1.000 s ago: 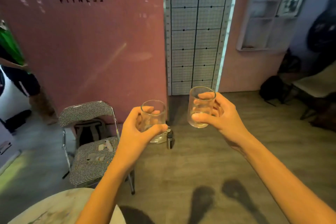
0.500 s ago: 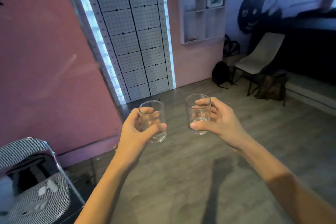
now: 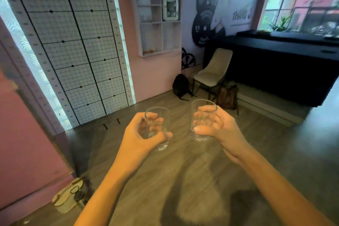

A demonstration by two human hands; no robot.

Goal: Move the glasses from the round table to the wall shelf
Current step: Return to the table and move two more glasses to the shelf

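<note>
Curling round one clear glass each, left hand [image 3: 139,137] fingers grip left glass [image 3: 158,130], right hand [image 3: 218,130] right glass [image 3: 201,121].

Left glass [image 3: 157,115] and right glass [image 3: 203,108] are gleaming clear and smooth; floor [image 3: 201,180] is showing matt wood grain; wall shelf [image 3: 159,52] is looking matt.

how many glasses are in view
2: one glass gripped in the left hand, the other glass in the right hand. The wall shelf is too blurred to rule out more.
</note>
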